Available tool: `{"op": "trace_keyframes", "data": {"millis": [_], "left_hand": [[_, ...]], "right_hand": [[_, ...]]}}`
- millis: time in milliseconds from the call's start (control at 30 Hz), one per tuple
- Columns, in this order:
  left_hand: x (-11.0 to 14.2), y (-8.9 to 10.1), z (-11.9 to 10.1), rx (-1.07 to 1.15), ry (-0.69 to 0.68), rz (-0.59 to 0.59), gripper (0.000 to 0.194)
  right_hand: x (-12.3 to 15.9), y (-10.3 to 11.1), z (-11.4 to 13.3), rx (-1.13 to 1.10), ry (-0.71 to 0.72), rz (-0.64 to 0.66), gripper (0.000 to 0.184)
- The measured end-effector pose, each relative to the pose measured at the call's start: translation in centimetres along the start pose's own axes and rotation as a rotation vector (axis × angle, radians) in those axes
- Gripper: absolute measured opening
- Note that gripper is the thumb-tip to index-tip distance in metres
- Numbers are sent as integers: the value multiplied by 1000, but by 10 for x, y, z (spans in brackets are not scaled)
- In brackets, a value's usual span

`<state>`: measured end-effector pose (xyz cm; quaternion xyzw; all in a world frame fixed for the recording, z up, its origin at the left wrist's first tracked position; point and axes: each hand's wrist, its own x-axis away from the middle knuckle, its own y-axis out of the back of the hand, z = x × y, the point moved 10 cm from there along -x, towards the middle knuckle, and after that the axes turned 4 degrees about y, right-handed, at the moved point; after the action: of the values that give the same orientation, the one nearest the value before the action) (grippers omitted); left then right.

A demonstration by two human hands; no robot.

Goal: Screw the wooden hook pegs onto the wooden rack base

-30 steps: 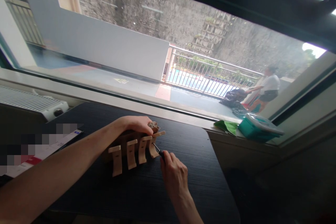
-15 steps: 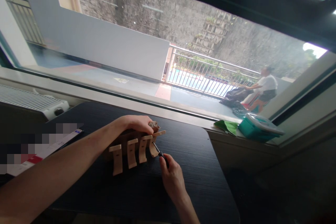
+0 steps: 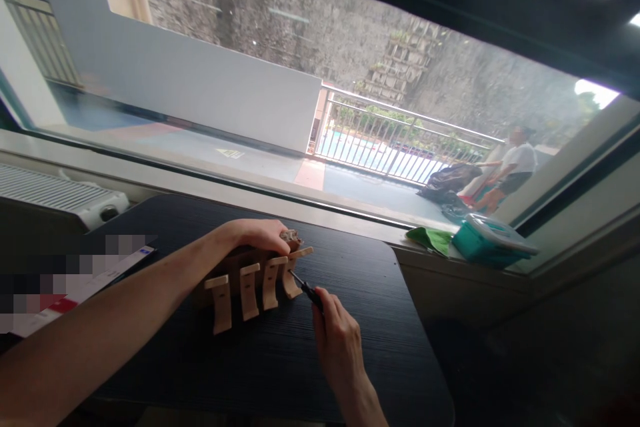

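A wooden hook rack [image 3: 234, 260] with several pale curved pegs stands on the black table, its far end rough like bark. My left hand [image 3: 265, 235] is closed over the top of the rack near its right end; some fingers are hidden behind it. My right hand [image 3: 341, 340] grips the dark handle of a screwdriver [image 3: 311, 292]. The screwdriver's thin metal tip meets the rightmost peg [image 3: 291, 282], at about the height of the holes in the other pegs. A screw there is too small to make out. The leftmost peg [image 3: 221, 307] stands nearest to me.
The black table [image 3: 370, 320] has a rounded right corner by the window sill. A green cloth [image 3: 430, 240] and a teal lidded box [image 3: 487, 243] lie on the sill. Printed papers [image 3: 100, 283] are at the left, near a white radiator [image 3: 65, 193]. Outside the window stands a person [image 3: 517, 160].
My right hand has turned back and forth around the screwdriver handle, with the tip staying at the rightmost peg. The left hand and rack hold still. The person outside has shifted slightly.
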<state>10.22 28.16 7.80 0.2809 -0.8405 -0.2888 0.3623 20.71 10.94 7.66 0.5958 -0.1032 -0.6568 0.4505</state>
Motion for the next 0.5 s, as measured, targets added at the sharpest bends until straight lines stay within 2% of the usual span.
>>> {"op": "trace_keyframes", "data": {"millis": [300, 500], "left_hand": [[0, -1, 0, 9, 2, 9, 24], [1, -2, 0, 13, 1, 24, 27]], "right_hand": [[4, 0, 4, -53, 12, -52, 28], [25, -17, -8, -25, -85, -34, 30]]}}
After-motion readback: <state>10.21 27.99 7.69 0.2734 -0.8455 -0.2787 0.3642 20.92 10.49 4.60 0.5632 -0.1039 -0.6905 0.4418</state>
